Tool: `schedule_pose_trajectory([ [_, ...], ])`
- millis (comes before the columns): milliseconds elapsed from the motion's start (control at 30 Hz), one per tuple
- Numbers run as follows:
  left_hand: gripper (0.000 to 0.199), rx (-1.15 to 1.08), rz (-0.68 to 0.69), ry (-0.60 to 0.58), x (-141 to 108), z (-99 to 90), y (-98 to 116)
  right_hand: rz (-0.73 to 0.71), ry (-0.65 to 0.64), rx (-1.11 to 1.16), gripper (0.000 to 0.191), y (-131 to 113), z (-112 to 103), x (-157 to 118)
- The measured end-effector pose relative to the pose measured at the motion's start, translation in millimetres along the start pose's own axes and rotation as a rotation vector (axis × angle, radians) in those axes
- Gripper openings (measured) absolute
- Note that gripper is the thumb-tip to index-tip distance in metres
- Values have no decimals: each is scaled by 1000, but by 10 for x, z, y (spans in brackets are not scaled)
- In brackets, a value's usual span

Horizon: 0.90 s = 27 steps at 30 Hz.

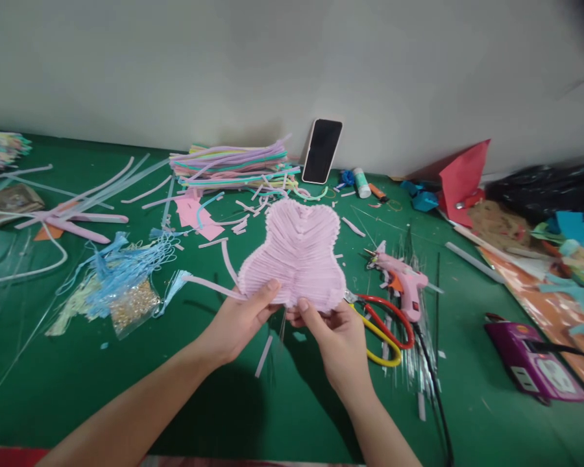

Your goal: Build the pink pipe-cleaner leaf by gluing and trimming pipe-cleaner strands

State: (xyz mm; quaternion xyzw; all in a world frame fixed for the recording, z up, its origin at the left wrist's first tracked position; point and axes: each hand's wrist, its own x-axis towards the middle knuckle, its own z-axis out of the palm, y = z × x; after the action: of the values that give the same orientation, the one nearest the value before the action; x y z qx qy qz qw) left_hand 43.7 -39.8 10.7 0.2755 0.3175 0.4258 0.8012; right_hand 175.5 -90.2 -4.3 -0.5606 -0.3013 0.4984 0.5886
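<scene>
A pale pink piece made of rows of fuzzy stems (296,253), shaped like a butterfly or bodice, is held above the green table. My left hand (238,321) pinches its lower left edge, thumb on top. My right hand (335,337) grips the lower right edge, also with the thumb on top. Loose stem ends stick out to the left of the piece, by my left hand. Thin wires hang below it between the hands. Scissors with red and yellow handles (387,311) lie just right of my right hand, beside a pink glue gun (403,279).
Along the wall are a bundle of coloured stems (228,162) and a leaning phone (322,150). Blue tassels (126,266) and a bag of gold beads (133,306) lie left. A purple power box (535,363) is at the right, with the glue gun's black cable nearer.
</scene>
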Motion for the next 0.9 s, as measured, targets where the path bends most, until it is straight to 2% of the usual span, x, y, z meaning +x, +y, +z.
schedule_pose_trajectory([
  [233, 51, 28, 1, -20, -22, 24, -59, 68, 5, 132, 24, 48, -8, 28],
  [500, 46, 48, 10, -27, 3, -3, -66, 166, 7, 174, 29, -13, 3, 41],
  [667, 36, 120, 34, -71, 6, -18, -20, 133, -39, 264, 24, -28, -55, 22],
  [800, 18, 219, 148, 8, 18, -44, 10, 90, -22, 331, 20, -22, -65, 12],
  [900, 15, 289, 165, 54, 21, -61, 15, 77, -31, 307, 21, -25, -35, 20],
])
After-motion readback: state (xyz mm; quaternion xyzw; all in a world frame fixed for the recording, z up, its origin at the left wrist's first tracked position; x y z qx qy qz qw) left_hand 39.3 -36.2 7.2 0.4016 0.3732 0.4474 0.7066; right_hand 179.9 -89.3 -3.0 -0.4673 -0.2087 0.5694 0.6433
